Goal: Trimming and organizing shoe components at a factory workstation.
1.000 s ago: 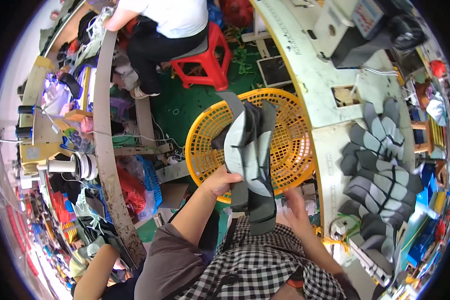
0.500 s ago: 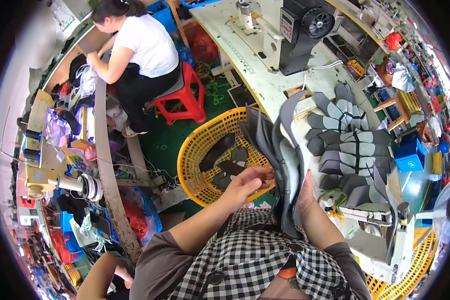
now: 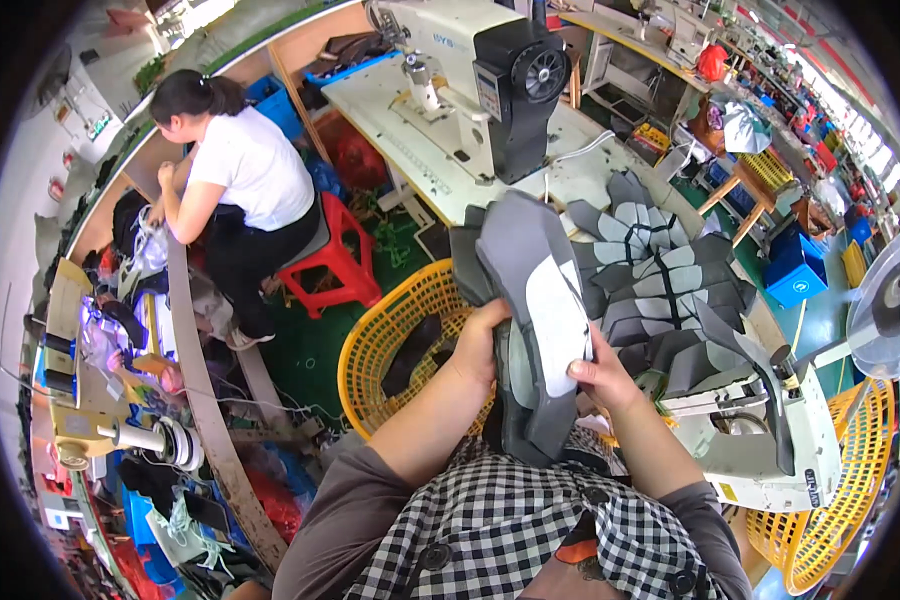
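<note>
A thick stack of dark grey shoe-upper pieces (image 3: pixel 525 240) is held upright in front of my chest, a whitish patch showing on its face. My left hand (image 3: pixel 485 340) grips its left edge, the fingers partly hidden behind it. On the right edge, my right hand (image 3: pixel 602 372) pinches the stack with the thumb laid over the pale patch. Just beyond my right hand, rows of similar grey pieces (image 3: pixel 685 285) lie overlapped on the sewing table. Below my left hand stands a yellow plastic basket (image 3: pixel 355 350) with dark pieces inside.
A sewing machine with a black motor housing (image 3: pixel 515 100) stands on the table ahead. At the left, a person in white (image 3: pixel 250 165) sits on a red stool (image 3: pixel 345 255). Another yellow basket (image 3: pixel 850 470) is at the right, below a white machine (image 3: pixel 760 440). A blue box (image 3: pixel 795 270) stands farther right.
The stack has turned from edge-on to show its broad face. My left hand has moved from beside it to grip it, and my right thumb now shows in front. The view has shifted.
</note>
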A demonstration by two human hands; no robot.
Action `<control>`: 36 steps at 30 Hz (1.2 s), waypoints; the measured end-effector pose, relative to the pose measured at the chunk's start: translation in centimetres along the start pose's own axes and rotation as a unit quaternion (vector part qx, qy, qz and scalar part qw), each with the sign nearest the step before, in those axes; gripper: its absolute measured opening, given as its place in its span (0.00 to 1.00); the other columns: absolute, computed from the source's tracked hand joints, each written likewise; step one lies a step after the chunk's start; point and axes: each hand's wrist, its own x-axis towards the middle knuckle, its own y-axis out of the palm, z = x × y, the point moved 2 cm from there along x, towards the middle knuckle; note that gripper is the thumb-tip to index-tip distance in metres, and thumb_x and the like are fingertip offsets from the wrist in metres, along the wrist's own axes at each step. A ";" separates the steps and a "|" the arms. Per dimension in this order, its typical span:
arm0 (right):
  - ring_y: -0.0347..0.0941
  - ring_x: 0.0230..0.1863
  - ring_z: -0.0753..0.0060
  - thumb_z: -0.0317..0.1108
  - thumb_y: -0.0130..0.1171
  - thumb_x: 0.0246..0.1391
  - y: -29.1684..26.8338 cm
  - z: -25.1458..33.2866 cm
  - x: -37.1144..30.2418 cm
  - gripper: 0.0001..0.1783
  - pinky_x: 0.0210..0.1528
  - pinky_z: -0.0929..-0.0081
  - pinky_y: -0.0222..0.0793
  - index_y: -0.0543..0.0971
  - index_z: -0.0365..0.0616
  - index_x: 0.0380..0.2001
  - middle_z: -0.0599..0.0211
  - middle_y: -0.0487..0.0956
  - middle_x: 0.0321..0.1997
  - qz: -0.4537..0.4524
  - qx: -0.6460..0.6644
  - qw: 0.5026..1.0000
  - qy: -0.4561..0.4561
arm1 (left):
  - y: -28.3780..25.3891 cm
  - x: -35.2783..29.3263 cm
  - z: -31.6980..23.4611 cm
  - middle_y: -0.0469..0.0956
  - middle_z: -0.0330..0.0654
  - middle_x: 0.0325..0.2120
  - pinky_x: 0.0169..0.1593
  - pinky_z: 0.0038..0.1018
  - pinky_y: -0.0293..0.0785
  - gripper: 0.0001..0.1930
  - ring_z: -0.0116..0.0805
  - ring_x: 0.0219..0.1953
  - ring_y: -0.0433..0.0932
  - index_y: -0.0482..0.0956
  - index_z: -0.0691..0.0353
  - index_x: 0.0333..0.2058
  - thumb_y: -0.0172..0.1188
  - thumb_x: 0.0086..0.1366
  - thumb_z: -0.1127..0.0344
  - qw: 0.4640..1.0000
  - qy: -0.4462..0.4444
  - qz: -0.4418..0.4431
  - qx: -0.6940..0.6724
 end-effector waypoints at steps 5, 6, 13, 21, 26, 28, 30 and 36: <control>0.58 0.59 0.65 0.39 0.67 0.31 0.4 0.0 -2.6 0.58 0.60 0.70 0.53 0.45 0.42 0.64 0.61 0.61 0.59 -0.020 -0.074 0.997 -0.007 | -1.6 -0.5 0.8 0.78 0.49 0.38 0.47 0.36 0.72 0.20 0.41 0.39 0.78 0.76 0.68 0.42 0.53 0.52 0.62 0.997 -0.024 0.014 0.066; 0.59 0.58 0.65 0.38 0.66 0.31 -0.4 0.3 -3.2 0.58 0.59 0.70 0.55 0.44 0.43 0.64 0.62 0.62 0.58 -0.026 -0.085 0.996 0.010 | -0.8 0.1 0.7 0.78 0.48 0.39 0.47 0.34 0.72 0.22 0.39 0.39 0.78 0.74 0.68 0.44 0.53 0.52 0.62 0.990 -0.037 0.122 0.065; 0.53 0.63 0.61 0.59 0.69 0.30 2.0 2.2 -2.1 0.64 0.63 0.64 0.46 0.45 0.44 0.64 0.59 0.57 0.62 -0.048 -0.120 0.982 -0.135 | 4.4 -2.9 -2.2 0.77 0.43 0.38 0.47 0.29 0.69 0.21 0.34 0.41 0.76 0.72 0.68 0.45 0.58 0.49 0.76 0.974 0.158 0.091 0.134; 0.60 0.56 0.67 0.31 0.66 0.37 4.2 2.8 -1.7 0.46 0.60 0.72 0.52 0.55 0.39 0.61 0.60 0.62 0.58 -0.073 -0.305 0.924 -0.218 | 5.5 -4.7 -1.3 0.67 0.51 0.51 0.58 0.27 0.58 0.39 0.38 0.54 0.65 0.53 0.68 0.60 0.54 0.45 0.76 0.895 0.217 0.109 0.373; 0.63 0.46 0.74 0.22 0.53 0.49 -2.0 3.8 -3.3 0.31 0.50 0.77 0.61 0.61 0.41 0.59 0.64 0.66 0.52 -0.313 -0.258 0.877 -0.257 | 4.3 -5.1 -2.3 0.72 0.54 0.46 0.54 0.30 0.64 0.32 0.42 0.51 0.70 0.60 0.69 0.55 0.54 0.47 0.75 0.819 0.320 -0.012 0.477; 0.61 0.37 0.80 0.24 0.53 0.50 -2.5 6.7 -5.2 0.33 0.38 0.83 0.60 0.58 0.44 0.61 0.65 0.68 0.48 -0.332 -0.237 0.864 -0.295 | 3.5 -5.3 -4.6 0.74 0.53 0.43 0.52 0.30 0.66 0.29 0.41 0.47 0.73 0.62 0.70 0.52 0.53 0.47 0.76 0.845 0.289 -0.072 0.443; 0.56 0.27 0.87 0.26 0.53 0.49 -1.3 7.3 -6.1 0.37 0.26 0.88 0.52 0.53 0.45 0.62 0.65 0.70 0.46 -0.304 -0.185 0.880 -0.313 | 0.6 -3.4 -4.5 0.76 0.47 0.40 0.49 0.27 0.69 0.28 0.33 0.41 0.76 0.64 0.69 0.51 0.52 0.47 0.77 0.900 0.255 -0.014 0.353; 0.56 0.59 0.66 0.33 0.59 0.38 3.8 2.5 -4.6 0.40 0.63 0.69 0.44 0.58 0.37 0.57 0.60 0.62 0.57 -0.063 -0.290 0.929 -0.219 | 6.2 -6.3 0.2 0.70 0.46 0.51 0.60 0.28 0.57 0.38 0.33 0.56 0.66 0.56 0.61 0.60 0.54 0.47 0.76 0.945 0.119 0.242 0.188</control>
